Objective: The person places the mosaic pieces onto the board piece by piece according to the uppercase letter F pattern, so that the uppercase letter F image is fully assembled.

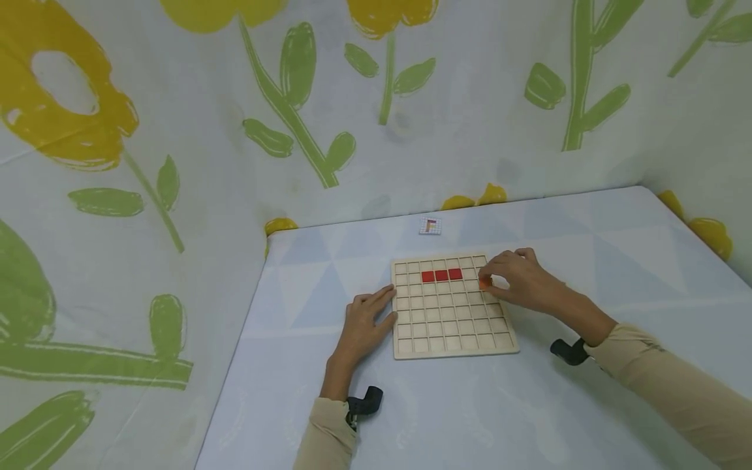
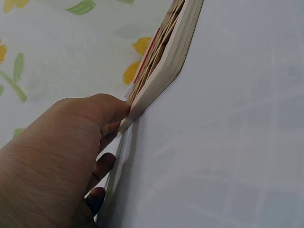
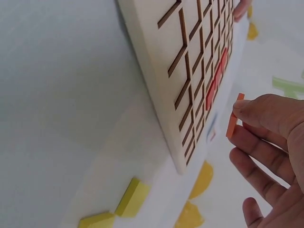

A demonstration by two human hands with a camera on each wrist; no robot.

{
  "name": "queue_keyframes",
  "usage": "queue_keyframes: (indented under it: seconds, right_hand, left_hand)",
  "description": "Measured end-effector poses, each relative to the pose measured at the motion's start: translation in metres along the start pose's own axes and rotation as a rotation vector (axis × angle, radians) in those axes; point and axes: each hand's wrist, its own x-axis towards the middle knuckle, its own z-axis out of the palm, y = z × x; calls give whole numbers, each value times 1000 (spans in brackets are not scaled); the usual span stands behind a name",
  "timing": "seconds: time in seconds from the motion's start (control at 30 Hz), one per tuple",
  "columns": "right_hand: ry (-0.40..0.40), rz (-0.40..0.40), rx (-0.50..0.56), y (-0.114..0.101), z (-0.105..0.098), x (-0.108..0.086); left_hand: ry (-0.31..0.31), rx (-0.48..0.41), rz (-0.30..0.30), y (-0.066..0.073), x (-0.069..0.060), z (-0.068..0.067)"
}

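Note:
A wooden grid board (image 1: 455, 358) lies on the table, with three red tiles (image 1: 441, 275) side by side in its second row from the back. My left hand (image 1: 363, 326) rests at the board's left edge; in the left wrist view its thumb and a finger (image 2: 114, 108) touch the board's side (image 2: 161, 71). Over the board's right edge, near the back, my right hand (image 1: 523, 281) pinches an orange tile (image 1: 484, 284). The right wrist view has this orange tile (image 3: 234, 116) held tilted between thumb and fingers, above the board (image 3: 152, 85), other fingers spread.
A small card (image 1: 431, 226) with a coloured grid pattern lies behind the board, near the table's back edge. Two yellow blocks (image 3: 133, 197) lie on the table beside the board in the right wrist view. Flower-patterned cloth (image 1: 194, 163) surrounds the table.

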Motion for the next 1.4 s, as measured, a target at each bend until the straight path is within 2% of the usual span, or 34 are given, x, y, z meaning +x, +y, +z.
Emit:
queue_keyframes:
  seconds: [0.2,0.7,1.4]
  right_hand:
    - [-19,-19,5,-5,5,7]
    - [-8,-101,21,-20,19,35]
    - [-33,-154,53,-47,34,66]
  left_hand:
    - [-11,-7,-7,0,-1,2]
    - [-11,12,-12,0,-1,2]
    - [-10,17,0,0,0,0]
